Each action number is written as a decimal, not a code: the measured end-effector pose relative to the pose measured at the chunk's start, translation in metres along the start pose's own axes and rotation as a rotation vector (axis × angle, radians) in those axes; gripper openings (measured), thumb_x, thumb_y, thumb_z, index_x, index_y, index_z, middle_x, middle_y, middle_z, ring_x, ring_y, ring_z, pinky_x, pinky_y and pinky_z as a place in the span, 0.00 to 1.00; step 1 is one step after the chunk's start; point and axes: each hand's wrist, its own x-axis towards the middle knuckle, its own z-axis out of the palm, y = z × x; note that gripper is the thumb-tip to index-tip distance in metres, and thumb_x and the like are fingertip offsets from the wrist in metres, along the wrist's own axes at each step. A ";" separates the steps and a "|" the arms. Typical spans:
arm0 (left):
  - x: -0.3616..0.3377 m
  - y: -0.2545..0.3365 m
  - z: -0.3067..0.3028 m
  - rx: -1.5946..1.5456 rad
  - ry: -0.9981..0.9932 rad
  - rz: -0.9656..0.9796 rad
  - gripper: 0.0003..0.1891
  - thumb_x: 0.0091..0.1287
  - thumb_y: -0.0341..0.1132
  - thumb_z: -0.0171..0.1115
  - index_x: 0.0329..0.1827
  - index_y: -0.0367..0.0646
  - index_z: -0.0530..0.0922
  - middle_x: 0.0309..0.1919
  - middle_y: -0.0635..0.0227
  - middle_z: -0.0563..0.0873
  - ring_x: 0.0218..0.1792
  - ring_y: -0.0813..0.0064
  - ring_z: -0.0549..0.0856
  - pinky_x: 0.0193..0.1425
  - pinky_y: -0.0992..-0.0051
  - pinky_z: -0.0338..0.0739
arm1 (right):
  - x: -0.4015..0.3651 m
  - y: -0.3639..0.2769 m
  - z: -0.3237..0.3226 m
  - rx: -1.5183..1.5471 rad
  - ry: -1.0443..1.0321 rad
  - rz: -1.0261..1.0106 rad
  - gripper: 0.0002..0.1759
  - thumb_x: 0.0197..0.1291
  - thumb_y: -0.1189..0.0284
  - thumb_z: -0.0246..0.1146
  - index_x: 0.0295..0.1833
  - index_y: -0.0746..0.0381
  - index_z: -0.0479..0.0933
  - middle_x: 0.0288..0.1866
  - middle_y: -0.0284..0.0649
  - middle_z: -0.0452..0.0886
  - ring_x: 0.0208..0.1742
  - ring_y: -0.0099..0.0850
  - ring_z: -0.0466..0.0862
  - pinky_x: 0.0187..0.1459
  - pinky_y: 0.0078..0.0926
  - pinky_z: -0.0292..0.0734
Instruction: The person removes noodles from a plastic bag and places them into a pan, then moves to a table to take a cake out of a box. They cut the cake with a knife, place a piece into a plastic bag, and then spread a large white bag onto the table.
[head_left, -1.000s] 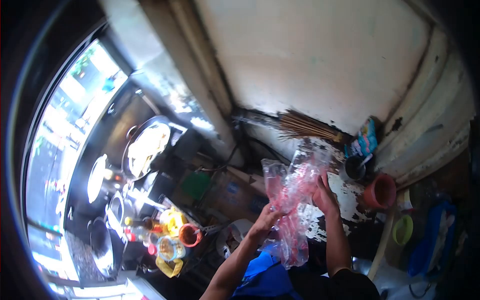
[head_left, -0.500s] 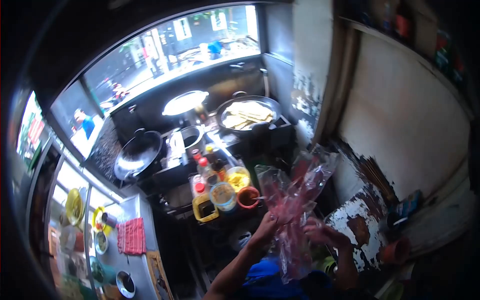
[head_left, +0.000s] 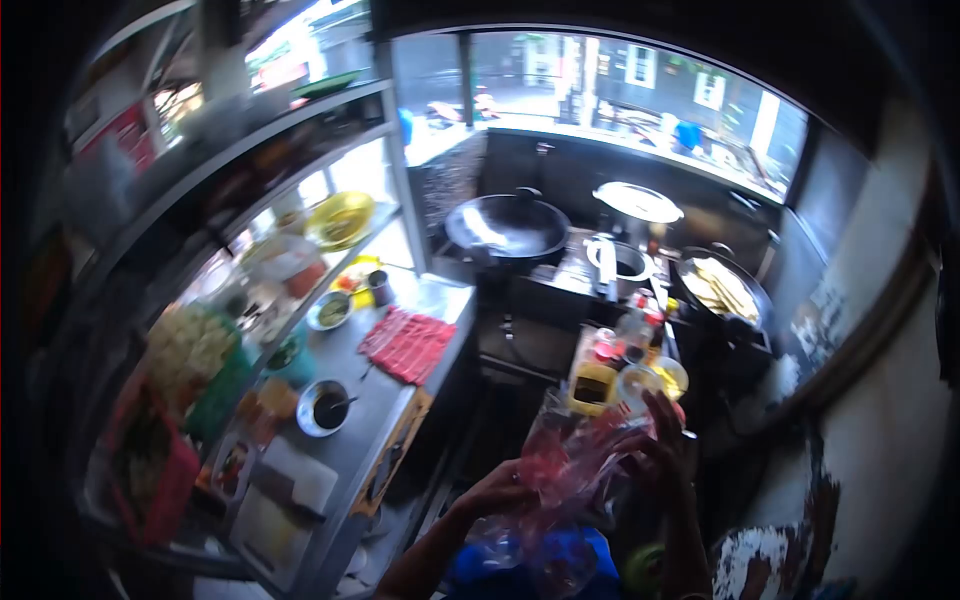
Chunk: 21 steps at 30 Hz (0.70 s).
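Note:
Crumpled clear plastic bags (head_left: 568, 470) with a reddish tint hang in front of my body, between my two hands. My left hand (head_left: 508, 487) is closed on their left side. On the upper right, my right hand (head_left: 660, 445) has its fingers bent around the plastic. Beyond the bags stands a yellow tub of dark sauce (head_left: 594, 385), partly covered by the plastic at its lower edge. A container (head_left: 638, 382) beside it is partly hidden by my right hand. Whether anything lies inside the bags, I cannot make out.
Left, a metal counter (head_left: 392, 405) holds a red cloth (head_left: 408, 345), a bowl of dark liquid (head_left: 325, 408) and a knife on a cutting board (head_left: 270, 535). At the back are a wok (head_left: 508, 228), a pot (head_left: 628, 262) and a pan of frying food (head_left: 722, 285).
My view has swung left, bringing more of the counter and shelves into sight. My right hand has risen along the bags to their upper right; my left hand keeps hold of them.

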 end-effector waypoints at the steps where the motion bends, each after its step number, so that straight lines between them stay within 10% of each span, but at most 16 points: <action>1: -0.011 -0.005 -0.009 -0.002 -0.054 -0.057 0.17 0.60 0.33 0.61 0.52 0.40 0.77 0.40 0.73 0.82 0.39 0.84 0.79 0.43 0.79 0.75 | 0.011 0.004 0.017 0.097 -0.080 -0.024 0.13 0.43 0.73 0.71 0.38 0.52 0.80 0.64 0.44 0.70 0.67 0.50 0.66 0.65 0.47 0.59; 3: -0.029 -0.003 -0.014 -0.023 0.015 -0.004 0.16 0.61 0.34 0.61 0.51 0.41 0.77 0.40 0.73 0.82 0.39 0.83 0.80 0.43 0.77 0.76 | 0.015 0.034 0.071 0.522 -0.336 0.000 0.20 0.45 0.77 0.69 0.46 0.55 0.75 0.58 0.42 0.72 0.65 0.44 0.69 0.64 0.41 0.62; 4: -0.040 0.013 -0.010 -0.075 0.047 0.060 0.16 0.61 0.33 0.61 0.51 0.40 0.77 0.39 0.73 0.82 0.39 0.83 0.80 0.42 0.77 0.76 | 0.011 0.026 0.095 1.032 -0.450 0.329 0.23 0.52 0.79 0.65 0.54 0.59 0.68 0.52 0.39 0.73 0.61 0.35 0.73 0.60 0.34 0.67; 9: -0.069 -0.001 -0.026 0.110 0.468 0.170 0.17 0.57 0.30 0.60 0.51 0.40 0.77 0.40 0.71 0.82 0.40 0.81 0.81 0.45 0.76 0.77 | 0.015 -0.064 0.135 1.670 -0.706 0.786 0.33 0.68 0.58 0.54 0.71 0.62 0.54 0.66 0.44 0.65 0.58 0.33 0.74 0.59 0.28 0.69; 15: -0.091 -0.031 -0.029 0.307 1.156 0.250 0.19 0.57 0.30 0.60 0.53 0.41 0.77 0.41 0.68 0.83 0.42 0.76 0.81 0.48 0.73 0.77 | 0.030 -0.077 0.168 1.545 -1.312 0.524 0.34 0.63 0.56 0.57 0.71 0.56 0.56 0.52 0.40 0.74 0.49 0.30 0.76 0.47 0.27 0.74; 21: -0.067 -0.077 -0.047 -0.080 1.437 0.380 0.21 0.60 0.37 0.66 0.56 0.41 0.74 0.46 0.61 0.82 0.45 0.72 0.81 0.50 0.71 0.77 | 0.041 -0.086 0.262 1.469 -1.418 0.429 0.58 0.52 0.70 0.69 0.76 0.55 0.31 0.70 0.46 0.56 0.66 0.36 0.67 0.58 0.31 0.71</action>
